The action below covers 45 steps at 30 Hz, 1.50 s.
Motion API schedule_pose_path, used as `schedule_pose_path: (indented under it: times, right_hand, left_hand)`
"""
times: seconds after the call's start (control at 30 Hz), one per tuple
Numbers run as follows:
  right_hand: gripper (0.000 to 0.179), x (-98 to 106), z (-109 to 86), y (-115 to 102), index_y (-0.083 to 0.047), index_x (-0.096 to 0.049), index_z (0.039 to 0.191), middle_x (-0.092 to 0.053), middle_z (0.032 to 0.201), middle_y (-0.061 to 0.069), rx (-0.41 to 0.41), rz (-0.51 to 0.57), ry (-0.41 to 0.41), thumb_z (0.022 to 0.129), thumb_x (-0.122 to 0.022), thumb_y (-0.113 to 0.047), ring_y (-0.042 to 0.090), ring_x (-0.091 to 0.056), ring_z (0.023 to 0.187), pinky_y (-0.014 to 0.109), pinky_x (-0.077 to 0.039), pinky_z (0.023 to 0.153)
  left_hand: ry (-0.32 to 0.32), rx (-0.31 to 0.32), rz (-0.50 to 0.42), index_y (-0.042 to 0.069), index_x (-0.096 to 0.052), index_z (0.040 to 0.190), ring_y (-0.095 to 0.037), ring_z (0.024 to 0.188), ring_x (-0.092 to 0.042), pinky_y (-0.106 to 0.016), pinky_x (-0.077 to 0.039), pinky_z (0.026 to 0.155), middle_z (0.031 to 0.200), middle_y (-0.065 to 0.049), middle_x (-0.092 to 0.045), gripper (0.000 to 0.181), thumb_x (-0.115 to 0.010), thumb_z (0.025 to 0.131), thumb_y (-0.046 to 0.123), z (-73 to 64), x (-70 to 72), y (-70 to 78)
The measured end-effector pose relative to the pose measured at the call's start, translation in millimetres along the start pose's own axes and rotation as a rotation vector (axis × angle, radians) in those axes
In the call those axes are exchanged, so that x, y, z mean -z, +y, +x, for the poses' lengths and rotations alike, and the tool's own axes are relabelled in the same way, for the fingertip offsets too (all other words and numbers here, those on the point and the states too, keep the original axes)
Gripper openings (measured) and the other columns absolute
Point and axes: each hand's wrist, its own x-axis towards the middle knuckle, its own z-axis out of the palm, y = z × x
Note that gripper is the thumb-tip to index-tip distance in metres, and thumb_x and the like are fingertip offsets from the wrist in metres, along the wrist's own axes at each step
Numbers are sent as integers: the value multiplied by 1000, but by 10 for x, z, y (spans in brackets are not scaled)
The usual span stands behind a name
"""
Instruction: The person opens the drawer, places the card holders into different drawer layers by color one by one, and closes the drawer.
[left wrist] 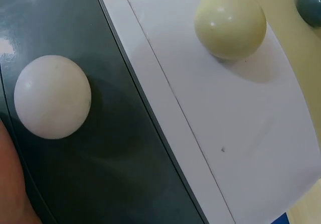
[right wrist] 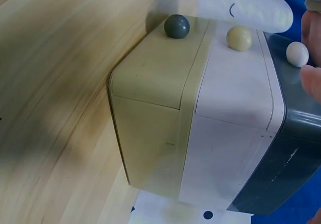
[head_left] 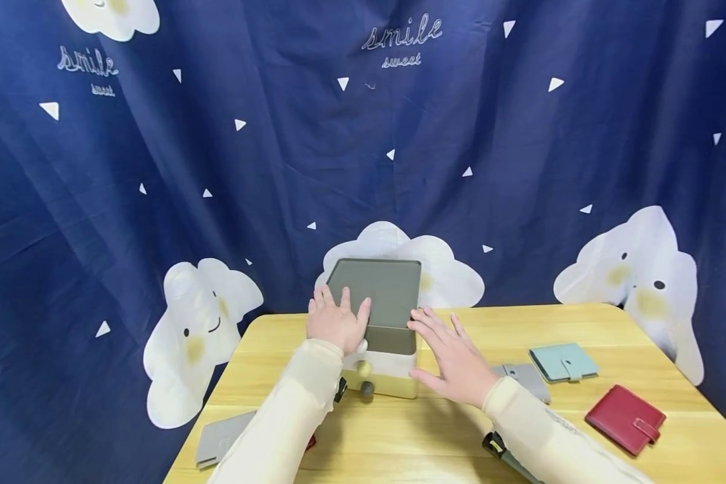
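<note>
I watch the box (head_left: 387, 296) on the head feed; it stands toward 11 o'clock on the bench (head_left: 387, 457), near the far edge, dark over white over yellow; three knobs run down its 6 o'clock face: white knob (head_left: 363, 346) uppermost, yellow knob (head_left: 364, 368) next, grey knob (head_left: 367, 389) lowest; left hand (head_left: 337, 328) at the box's 9 o'clock, laid over the top, fingers straight and spread, grasping nothing; right hand (head_left: 450, 356) between 3 and 4, fingers extended toward the box's right side, likewise released; I cannot tell whether they touch it.

Clock centred on the box: teal wallet (head_left: 562, 361) just past 3; one grey wallet (head_left: 528, 382) between 3 and 4, partly behind the right wrist; red wallet (head_left: 623, 417) farther out, nearer 4; second grey wallet (head_left: 220, 437) at 8, partly behind the left sleeve (head_left: 290, 410); blue curtain (head_left: 314, 168) at 12, beyond the bench.
</note>
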Motion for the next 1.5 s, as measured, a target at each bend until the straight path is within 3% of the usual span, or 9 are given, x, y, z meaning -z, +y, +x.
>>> schedule_pose_path:
  times: [0.5, 0.67, 0.77, 0.87, 1.0, 1.23, 1.37, 1.5]
  right_hand:
    - [71, 207, -148, 62, -19, -38, 136, -29, 146, 1, -98, 31, 20, 79, -62, -53, 24, -18, 136, 58, -5, 104]
    - [67, 232, -144, 45, -18, -43, 132, -33, 144, -2, -135, -14, 63, 79, -60, -55, 22, -19, 136, 56, -2, 105]
    - [64, 246, -132, 27, -18, -45, 130, -35, 143, -3, -157, -33, 82, 79, -59, -56, 21, -21, 135, 56, -2, 104]
    - [61, 256, -113, 13, -17, -48, 126, -39, 140, -3, -172, -54, 94, 80, -57, -57, 20, -22, 135, 57, -2, 104]
    - [56, 266, -78, 20, -15, -53, 119, -45, 135, -2, -160, -90, 127, 81, -56, -56, 22, -26, 133, 57, -3, 104]
    - [51, 258, -67, 64, -11, -57, 113, -51, 129, 1, -111, -103, 182, 80, -59, -51, 24, -32, 130, 57, -7, 104]
    - [56, 239, -17, 35, -10, -54, 118, -47, 133, 2, -151, -41, 129, 82, -57, -54, 23, -29, 132, 55, -10, 105]
    - [68, 265, 190, -51, -8, -48, 128, -39, 140, 5, -242, 22, 40, 84, -49, -60, 22, -21, 135, 55, -13, 104]
  left_hand:
    - [89, 5, 11, 17, -39, 140, -41, 133, -16, -48, -12, 107, 142, -30, -23, 90, 4, 82, 71, -75, -52, 295]
    - [91, -12, -20, 15, -40, 140, -40, 133, -15, -48, -12, 107, 142, -30, -23, 91, 1, 82, 73, -111, -24, 303]
    - [76, -57, -79, 11, -41, 139, -38, 134, -14, -44, -12, 108, 143, -28, -23, 90, -6, 83, 73, -140, 6, 217]
    - [48, -99, -204, 9, -40, 139, -35, 134, -18, -44, -16, 107, 145, -24, -23, 86, -21, 84, 72, -164, 58, 60]
    - [26, -151, -315, 9, -33, 142, -32, 135, -17, -52, -14, 106, 147, -18, -22, 89, -34, 81, 73, -149, 139, -184]
    - [-19, -206, -252, 12, -23, 146, -28, 137, -6, -60, -6, 103, 149, -11, -18, 98, -27, 76, 80, -94, 156, -466]
    - [-37, -258, -229, 12, -21, 146, -25, 137, -7, -58, -7, 104, 149, -9, -19, 99, -26, 75, 81, -79, 129, -532]
    - [-57, -293, -202, 10, -22, 146, -24, 137, -9, -57, -8, 104, 149, -9, -18, 102, -27, 74, 82, -79, 143, -567]
